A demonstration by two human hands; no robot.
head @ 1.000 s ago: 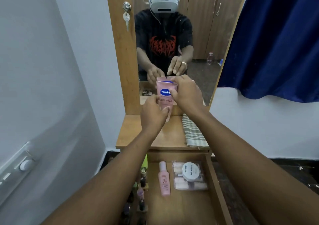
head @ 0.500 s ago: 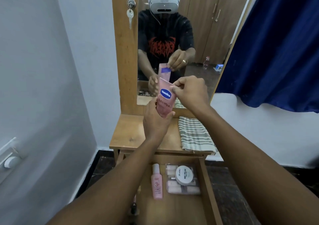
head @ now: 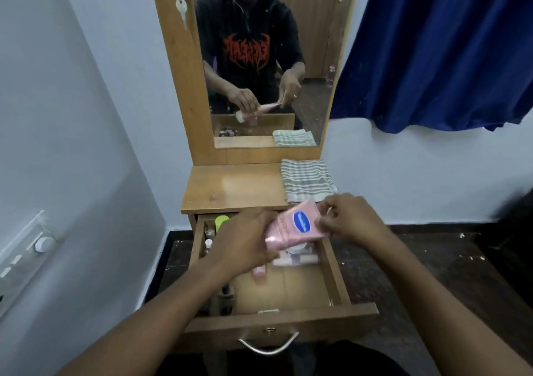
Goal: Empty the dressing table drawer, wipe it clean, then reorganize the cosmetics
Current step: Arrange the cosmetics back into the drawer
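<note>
Both hands hold a pink Vaseline tube (head: 292, 227) tilted over the open wooden drawer (head: 336, 272). My left hand (head: 245, 241) wraps its lower end; my right hand (head: 350, 221) pinches its upper, flat end. Under the tube lie a small pink bottle (head: 259, 272), a clear pack of pale tubes (head: 297, 259) and a white round jar, mostly hidden. Along the drawer's left side stand a lime-green item (head: 222, 222) and several small bottles (head: 209, 238). A striped cloth (head: 305, 181) lies folded on the dressing table top (head: 230, 186).
The mirror (head: 265, 58) stands behind the table top, with a key (head: 181, 9) hanging in its frame. A blue curtain (head: 438, 47) hangs at the right. A switch panel (head: 26, 248) is on the left wall. Dark floor surrounds the table.
Both hands have brought the pink tube down from in front of the mirror to just over the open drawer, tilting it sideways. The view has dropped toward the drawer.
</note>
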